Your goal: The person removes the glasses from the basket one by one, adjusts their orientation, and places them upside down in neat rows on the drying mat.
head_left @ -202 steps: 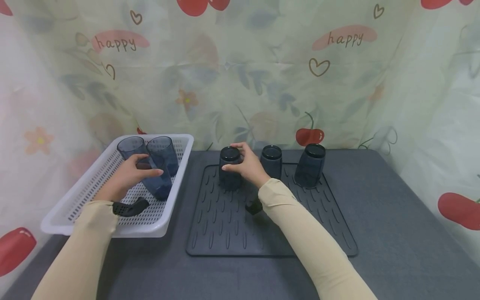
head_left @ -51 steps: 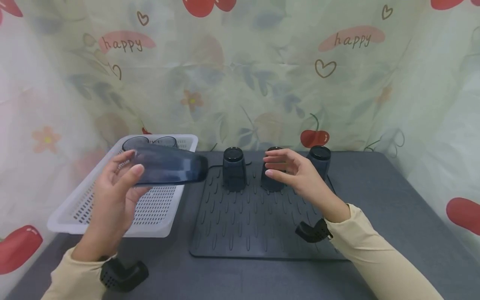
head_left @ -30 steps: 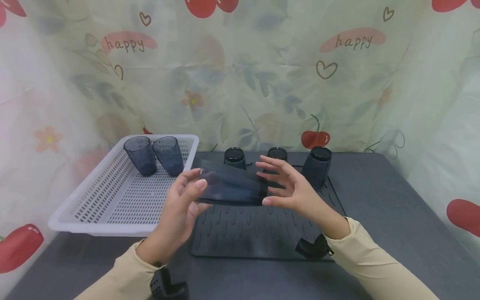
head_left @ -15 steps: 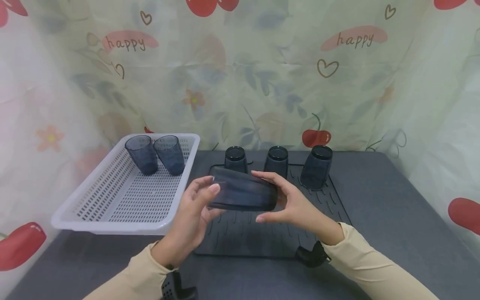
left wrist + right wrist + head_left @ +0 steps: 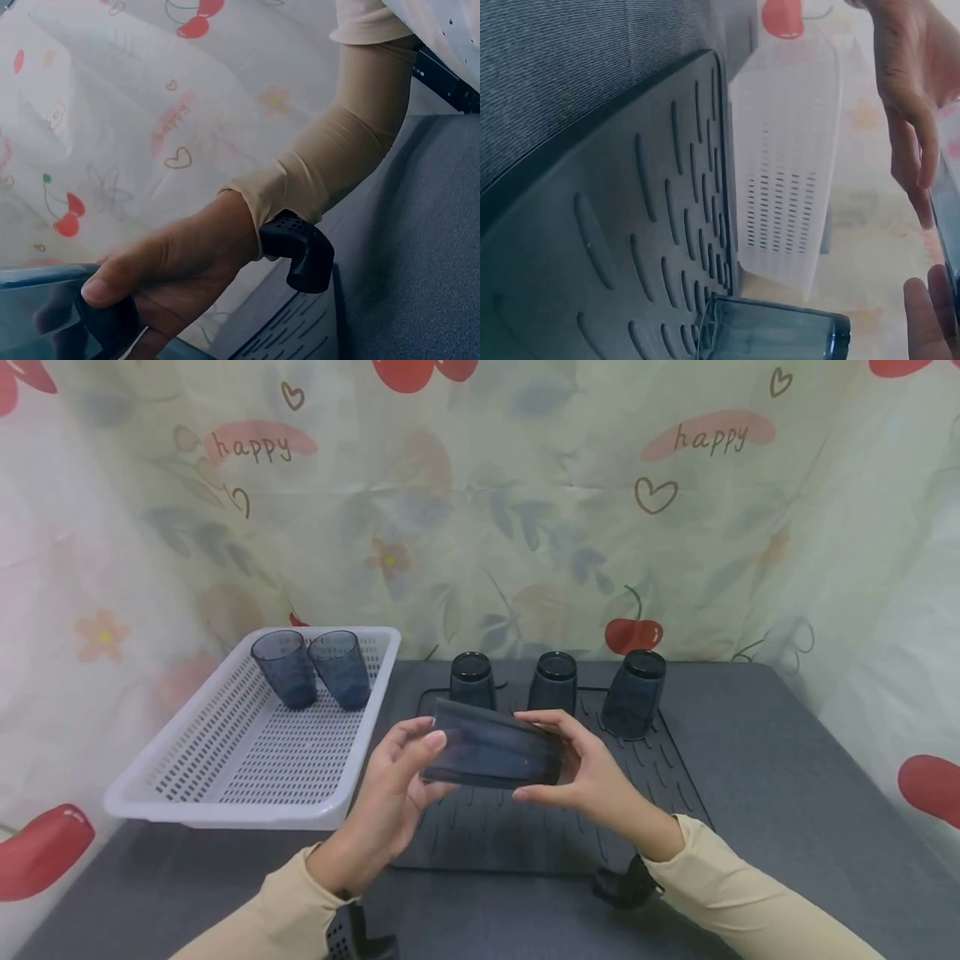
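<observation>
Above the mat point(image 5: 517, 835), both hands point(image 5: 393, 785) point(image 5: 592, 772) hold a glass point(image 5: 491, 747) sideways.

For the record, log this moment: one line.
left hand: holds glass, rim end | right hand: same glass, base end | basket: two glasses | mat: three upturned glasses

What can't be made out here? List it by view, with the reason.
Head: lower part of the leftmost mat glass, hidden by the held glass.
Head: lower part of the middle mat glass, behind the right hand and held glass.
Left wrist: rest of the held glass, cut off by the edges.
Right wrist: most of the held glass, past the right edge.
</observation>
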Demonstrator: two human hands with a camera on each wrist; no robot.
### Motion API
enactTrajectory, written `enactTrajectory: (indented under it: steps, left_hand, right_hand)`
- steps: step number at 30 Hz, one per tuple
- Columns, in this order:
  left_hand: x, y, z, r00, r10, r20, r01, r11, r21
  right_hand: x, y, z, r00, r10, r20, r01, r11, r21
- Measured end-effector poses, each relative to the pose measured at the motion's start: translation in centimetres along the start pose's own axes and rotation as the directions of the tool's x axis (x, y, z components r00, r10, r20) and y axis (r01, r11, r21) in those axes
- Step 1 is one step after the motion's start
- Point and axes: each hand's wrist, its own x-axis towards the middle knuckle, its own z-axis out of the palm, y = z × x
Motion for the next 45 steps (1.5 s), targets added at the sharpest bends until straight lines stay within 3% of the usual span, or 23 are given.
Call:
enactTrajectory:
  steps: [6,10,16,21,28,34,36,42,45]
  left_hand:
    - [0.1,-0.2,-0.2,0.996,-0.029,0.083,0.03,0.999,-0.01]
    - [0.3,-0.3,-0.7,0.985,-0.033,0.171,0.034,0.999,-0.001]
    - [1.0,-0.3,-1.9,0.947,-0.061,0.314,0.041,0.997,0.072]
    - [1.5,-0.4,-2.9,0.914,-0.095,0.394,0.036,0.987,0.156]
    - [1.8,-0.3,-3.2,0.869,-0.195,0.454,0.037,0.942,0.333]
    - [1.9,-0.3,-3.1,0.815,-0.326,0.479,0.039,0.856,0.515]
    - [1.9,-0.4,-3.2,0.812,-0.343,0.471,0.039,0.839,0.543]
    - [1.9,-0.3,-3.6,0.84,-0.323,0.435,0.007,0.809,0.588]
    - [1.9,-0.2,-3.9,0.833,-0.326,0.447,-0.021,0.79,0.613]
  right_hand:
    - [-0.4,-0.1,-0.6,0.999,-0.032,-0.01,0.031,0.998,-0.049]
    - [-0.6,-0.4,-1.0,0.999,-0.032,-0.02,0.03,0.997,-0.075]
    - [-0.9,-0.8,-1.6,0.998,-0.054,-0.029,0.051,0.993,-0.105]
    - [-0.9,-1.3,-2.1,0.995,-0.086,-0.047,0.084,0.995,-0.056]
    - [-0.7,-1.8,-2.2,0.984,-0.157,-0.089,0.161,0.986,0.038]
    - [-0.7,-2.3,-1.9,0.979,-0.183,-0.094,0.189,0.98,0.066]
    - [-0.7,-2.3,-1.8,0.977,-0.193,-0.095,0.198,0.979,0.05]
    - [-0.9,-2.1,-1.9,0.981,-0.148,-0.125,0.15,0.989,0.004]
    - [-0.9,-1.9,-2.1,0.982,-0.121,-0.148,0.119,0.993,-0.021]
